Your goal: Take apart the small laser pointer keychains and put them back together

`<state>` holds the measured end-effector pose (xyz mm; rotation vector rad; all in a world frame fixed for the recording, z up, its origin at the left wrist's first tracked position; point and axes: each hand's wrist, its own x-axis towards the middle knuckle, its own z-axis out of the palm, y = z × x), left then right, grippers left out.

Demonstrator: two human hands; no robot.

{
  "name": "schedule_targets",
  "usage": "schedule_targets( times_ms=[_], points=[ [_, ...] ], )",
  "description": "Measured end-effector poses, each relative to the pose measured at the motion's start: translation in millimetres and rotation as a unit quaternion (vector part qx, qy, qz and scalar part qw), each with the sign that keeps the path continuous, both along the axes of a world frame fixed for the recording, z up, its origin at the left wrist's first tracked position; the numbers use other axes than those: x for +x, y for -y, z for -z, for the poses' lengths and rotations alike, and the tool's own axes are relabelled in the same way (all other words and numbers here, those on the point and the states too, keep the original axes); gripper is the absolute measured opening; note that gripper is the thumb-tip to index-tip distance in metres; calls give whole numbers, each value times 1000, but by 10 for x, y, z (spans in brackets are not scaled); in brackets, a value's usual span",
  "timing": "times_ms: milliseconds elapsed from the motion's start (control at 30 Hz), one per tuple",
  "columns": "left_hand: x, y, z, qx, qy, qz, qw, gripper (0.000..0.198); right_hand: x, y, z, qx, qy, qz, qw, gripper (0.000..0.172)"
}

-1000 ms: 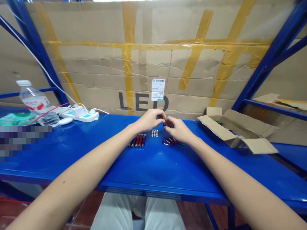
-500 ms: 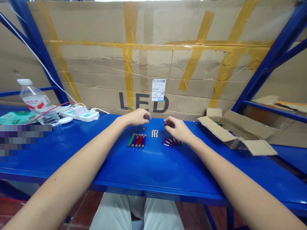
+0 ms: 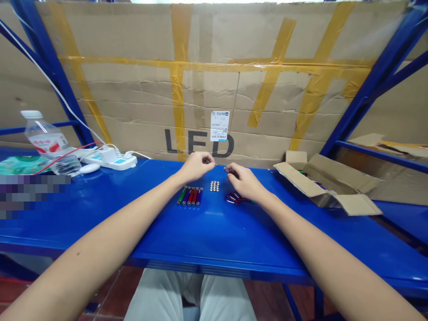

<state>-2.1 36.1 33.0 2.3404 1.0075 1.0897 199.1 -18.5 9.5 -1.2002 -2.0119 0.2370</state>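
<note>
My left hand [image 3: 199,166] is closed in a pinch above the table, with a tiny silvery piece at its fingertips, too small to name surely. Facing it across a narrow gap, my right hand [image 3: 245,182] grips a small metal flashlight tube [image 3: 226,169], mostly covered by the fingers. Below and between the hands lie several silver button cells [image 3: 214,186] in a neat grid. A row of slim coloured metal tubes [image 3: 190,196], green, purple and red, lies to their left. Several carabiner clips [image 3: 233,198], red and dark, lie under my right hand, which partly hides them.
On the right stands an open cardboard box [image 3: 301,180] with its flaps spread. A plastic bottle [image 3: 50,145], a white power strip [image 3: 122,161] with cables and a white mouse-shaped object [image 3: 89,168] are at left. A large taped carton [image 3: 140,102] walls the table's back.
My left hand has moved right, towards my right hand. The small metal piece that lay below it on the table is no longer seen there. My right hand has tilted the tube slightly.
</note>
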Motion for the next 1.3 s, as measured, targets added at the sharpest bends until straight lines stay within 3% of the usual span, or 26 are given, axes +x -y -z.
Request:
schedule_targets(
  times_ms=[100, 400, 700, 800, 1000, 1300],
  points=[
    [132, 153, -20, -66, 60, 71, 994, 9, -5, -9, -3, 20, 21, 1, 1000, 21],
    [212, 253, -28, -163, 162, 106, 967, 9, 38, 2, -30, 103, 47, -29, 993, 26],
    [266, 269, 52, -166, 176, 137, 960, 10, 78, 33, -60, 185, 0, -34, 982, 9],
    [258, 291, 59, -131, 168, 133, 968, 9, 78, 35, -78, 145, -37, -45, 988, 6],
    [218, 318, 31, -45, 103, 125, 986, 9, 61, 57, -119, 2, -102, -51, 993, 17],
    [205, 298, 38, -33, 79, 113, 990, 9, 42, 48, -80, -122, -170, -74, 975, 21]
  ],
)
